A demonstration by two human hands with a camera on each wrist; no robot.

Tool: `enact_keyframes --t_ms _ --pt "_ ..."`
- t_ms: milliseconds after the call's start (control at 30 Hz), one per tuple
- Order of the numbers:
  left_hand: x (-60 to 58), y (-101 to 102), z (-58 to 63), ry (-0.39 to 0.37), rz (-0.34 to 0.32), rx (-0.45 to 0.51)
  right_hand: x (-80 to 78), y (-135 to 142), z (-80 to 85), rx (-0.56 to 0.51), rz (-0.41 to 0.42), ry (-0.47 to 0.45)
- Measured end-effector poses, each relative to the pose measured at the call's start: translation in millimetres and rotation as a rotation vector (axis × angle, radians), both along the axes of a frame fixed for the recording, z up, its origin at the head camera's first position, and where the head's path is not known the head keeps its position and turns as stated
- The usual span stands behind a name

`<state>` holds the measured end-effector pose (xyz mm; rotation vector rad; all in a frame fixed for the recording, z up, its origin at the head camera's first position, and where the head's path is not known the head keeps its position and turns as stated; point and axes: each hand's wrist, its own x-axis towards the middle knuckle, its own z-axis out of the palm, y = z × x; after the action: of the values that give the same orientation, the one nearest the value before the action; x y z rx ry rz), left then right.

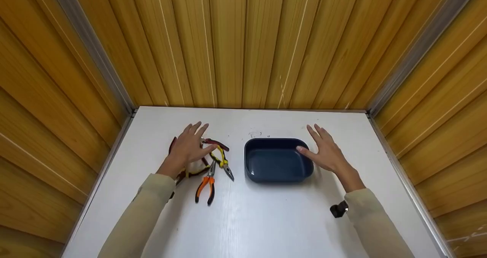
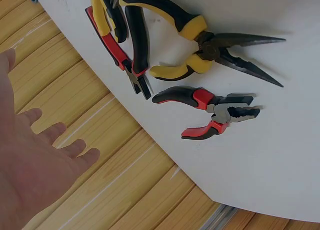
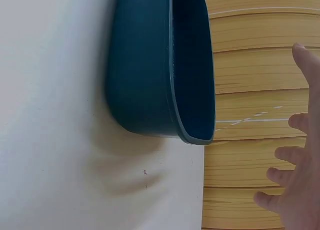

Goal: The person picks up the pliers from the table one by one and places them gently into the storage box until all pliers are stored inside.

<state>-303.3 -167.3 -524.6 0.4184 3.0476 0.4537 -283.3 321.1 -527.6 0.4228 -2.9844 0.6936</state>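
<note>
My left hand [image 1: 186,147] hovers with fingers spread over a cluster of pliers, gripping none of them. Orange-and-black pliers [image 1: 208,179] and yellow-and-black long-nose pliers [image 1: 223,161] lie just right of it, while the hand partly hides others. In the left wrist view, another yellow-and-black pair [image 2: 209,49] lies beside red-and-black combination pliers [image 2: 220,113] and a second red-handled pair [image 2: 112,49]. A dark blue rectangular container [image 1: 277,165] stands right of the pliers. Beside its right end, my right hand [image 1: 327,151] is spread and holds nothing; the thumb overlaps the rim in the head view, contact unclear.
Everything rests on a white table [image 1: 251,220]. Wood-patterned panels [image 1: 243,48] rise behind it and along both sides, with metal strips [image 1: 99,52] at the corners. A small black device [image 1: 338,209] sits at my right wrist.
</note>
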Motion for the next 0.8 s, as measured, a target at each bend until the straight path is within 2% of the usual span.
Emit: enact_keyframes --t_ms 300,600,800 --pt "1.3 -17 -4.7 -0.016 0.036 -0.001 -1.2 5 -8.9 -0.131 0.003 -0.073" --pt "3.5 -28 -4.6 -0.035 0.076 0.007 -2.8 6 -13.4 -0.175 0.026 -0.089" --pt "2.4 -38 -8.4 -0.040 0.082 0.003 -1.0 10 -17.8 -0.199 0.010 -0.088"
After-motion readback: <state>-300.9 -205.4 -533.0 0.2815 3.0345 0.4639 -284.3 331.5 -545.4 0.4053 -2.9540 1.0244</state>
